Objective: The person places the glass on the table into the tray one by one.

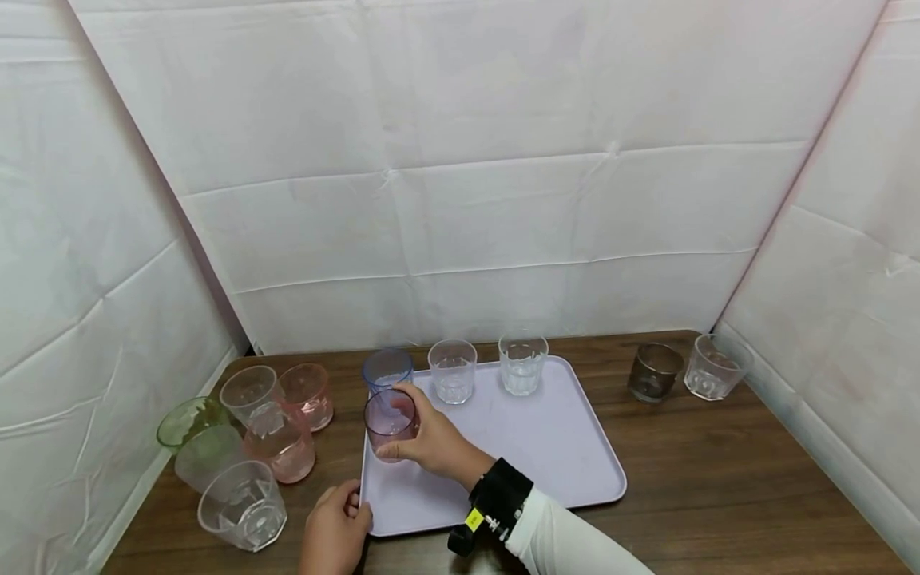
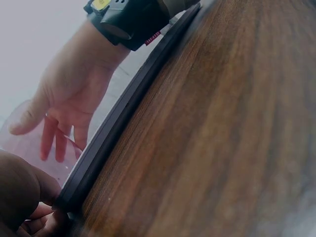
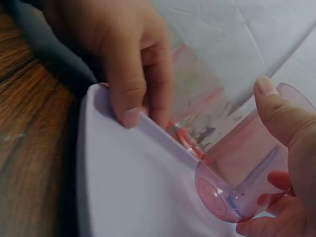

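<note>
My right hand (image 1: 420, 438) grips a purple-tinted plastic cup (image 1: 389, 415) at the left edge of a lavender tray (image 1: 546, 447). In the right wrist view my thumb (image 3: 276, 116) lies along the cup (image 3: 242, 173), whose base is close to the tray's surface (image 3: 128, 187). I cannot tell if it touches. My left hand (image 1: 336, 529) holds the tray's front left corner, its fingers (image 3: 133, 79) curled over the rim. Along the tray's far edge stand a blue cup (image 1: 386, 369) and two clear cups (image 1: 453, 371) (image 1: 522, 365).
Left of the tray on the wooden table (image 1: 719, 479) stand several cups: pink (image 1: 307, 393), green (image 1: 188, 422) and clear (image 1: 243, 505). A smoky cup (image 1: 652, 372) and a clear cup (image 1: 715, 366) stand at the far right. White cloth walls enclose three sides.
</note>
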`<state>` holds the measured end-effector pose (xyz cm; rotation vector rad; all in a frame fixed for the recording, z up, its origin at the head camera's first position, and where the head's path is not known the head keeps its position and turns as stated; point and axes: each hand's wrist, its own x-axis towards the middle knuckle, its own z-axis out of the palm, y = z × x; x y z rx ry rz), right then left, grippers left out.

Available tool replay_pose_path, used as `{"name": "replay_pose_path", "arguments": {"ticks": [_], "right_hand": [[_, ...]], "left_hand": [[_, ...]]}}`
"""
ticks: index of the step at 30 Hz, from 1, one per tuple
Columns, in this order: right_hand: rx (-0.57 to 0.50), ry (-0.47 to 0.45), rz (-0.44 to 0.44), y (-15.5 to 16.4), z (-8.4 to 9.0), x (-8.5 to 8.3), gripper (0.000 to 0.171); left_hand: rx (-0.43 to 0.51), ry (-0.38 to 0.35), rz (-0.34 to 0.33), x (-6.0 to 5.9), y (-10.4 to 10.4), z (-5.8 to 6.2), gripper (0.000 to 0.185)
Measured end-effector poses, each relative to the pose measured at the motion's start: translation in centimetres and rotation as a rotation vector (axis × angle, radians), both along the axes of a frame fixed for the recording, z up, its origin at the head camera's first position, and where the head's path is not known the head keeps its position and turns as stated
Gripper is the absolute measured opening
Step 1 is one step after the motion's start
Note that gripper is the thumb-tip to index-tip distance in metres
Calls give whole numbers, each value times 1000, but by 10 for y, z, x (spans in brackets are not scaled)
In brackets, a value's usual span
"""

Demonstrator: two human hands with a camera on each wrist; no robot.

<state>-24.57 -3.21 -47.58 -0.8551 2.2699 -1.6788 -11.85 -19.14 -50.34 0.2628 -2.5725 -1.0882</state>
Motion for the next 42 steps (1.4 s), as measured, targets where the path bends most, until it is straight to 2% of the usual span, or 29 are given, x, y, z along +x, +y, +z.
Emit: {"name": "replay_pose_path", "arguments": {"ticks": [7, 12, 18, 21, 25, 30, 37, 42], "right_hand": [[54, 13, -17, -2, -3, 1, 90], [137, 27, -17, -1, -1, 2, 85], [271, 84, -15, 6, 1, 5, 79], [369, 140, -21, 14, 5, 7, 68], [485, 181, -20, 30, 17, 11, 46], [585, 155, 33, 58, 30, 15, 29], [621, 101, 71, 101, 32, 19, 22], [631, 87, 41, 130, 28, 16, 18]], "left_hand": [[3, -6, -21, -1, -2, 0, 28], [3, -9, -25, -2, -2, -3, 28], [6, -7, -25, -1, -2, -3, 28], [9, -8, -21, 0, -2, -3, 28], [10, -6, -22, 0, -3, -3, 28], [2, -2, -22, 0, -2, -3, 27], [7, -22, -10, -1, -2, -1, 26], [7, -4, -13, -1, -2, -2, 27]]}}
